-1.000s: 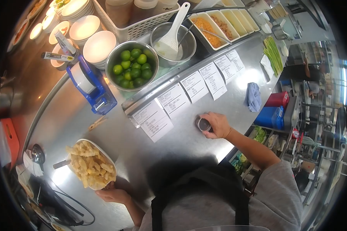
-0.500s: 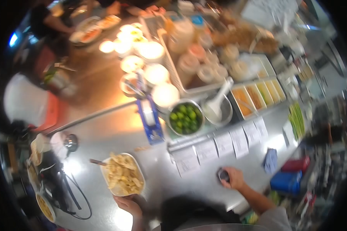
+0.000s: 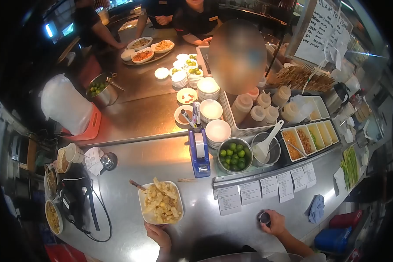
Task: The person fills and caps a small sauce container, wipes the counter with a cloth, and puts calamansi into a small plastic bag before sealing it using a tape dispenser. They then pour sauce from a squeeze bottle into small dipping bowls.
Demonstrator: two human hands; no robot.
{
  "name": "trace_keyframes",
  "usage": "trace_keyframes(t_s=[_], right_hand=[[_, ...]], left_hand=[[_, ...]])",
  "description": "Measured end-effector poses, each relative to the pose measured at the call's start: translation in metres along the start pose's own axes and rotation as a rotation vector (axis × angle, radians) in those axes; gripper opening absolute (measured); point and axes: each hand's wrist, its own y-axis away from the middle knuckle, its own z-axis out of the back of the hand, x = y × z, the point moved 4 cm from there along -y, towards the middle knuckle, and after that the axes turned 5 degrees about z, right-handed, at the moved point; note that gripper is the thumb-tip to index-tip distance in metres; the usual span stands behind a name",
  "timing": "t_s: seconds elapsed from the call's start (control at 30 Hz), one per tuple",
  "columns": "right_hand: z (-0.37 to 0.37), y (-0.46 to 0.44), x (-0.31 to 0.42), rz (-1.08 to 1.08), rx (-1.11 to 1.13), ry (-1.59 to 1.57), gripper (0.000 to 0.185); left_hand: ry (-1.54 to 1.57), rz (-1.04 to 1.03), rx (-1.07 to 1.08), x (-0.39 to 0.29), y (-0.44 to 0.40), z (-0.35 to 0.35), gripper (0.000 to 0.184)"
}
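My left hand (image 3: 158, 236) grips the near edge of a white dish (image 3: 179, 215) heaped with pale fried food (image 3: 162, 201); its fingers are partly hidden under the dish. A brown stick-like handle (image 3: 137, 185) juts from the dish's far left side. My right hand (image 3: 275, 222) is closed round a small dark round cup (image 3: 264, 217) on the steel counter (image 3: 205, 209). Beyond the right hand, a row of printed slips (image 3: 285, 186) hangs along the rail. A blue tape dispenser (image 3: 199, 153) stands beyond the dish.
A bowl of limes (image 3: 234, 155), a pot with a white ladle (image 3: 266, 148) and food trays (image 3: 294, 144) line the far side. A blue cloth (image 3: 316, 208) lies right. Black cables (image 3: 101, 214) and a metal bell (image 3: 109, 161) are left. People (image 3: 196, 19) stand across the counter.
The view has tilted up and shifted left, bringing the far counter and people into sight. Both hands still hold the dish and the cup.
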Motion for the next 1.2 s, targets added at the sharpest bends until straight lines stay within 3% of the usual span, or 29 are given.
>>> trace_keyframes(t_s=[0.9,0.97,1.07,1.2], right_hand=[[-0.001,0.001,-0.003,-0.03,0.054,-0.003,0.05],[-0.001,0.0,-0.001,-0.075,0.065,-0.002,0.049],[-0.01,0.009,-0.011,-0.051,0.069,0.009,0.048],[-0.003,0.004,-0.005,-0.101,0.084,-0.045,0.046]], left_hand=[[-0.036,0.007,0.019,0.011,-0.001,0.001,0.045],[-0.023,0.082,-0.062,0.021,-0.004,0.008,0.045],[-0.055,0.063,-0.005,0.011,-0.001,-0.001,0.046],[-0.137,0.026,-0.084,0.001,0.0,-0.003,0.048]])
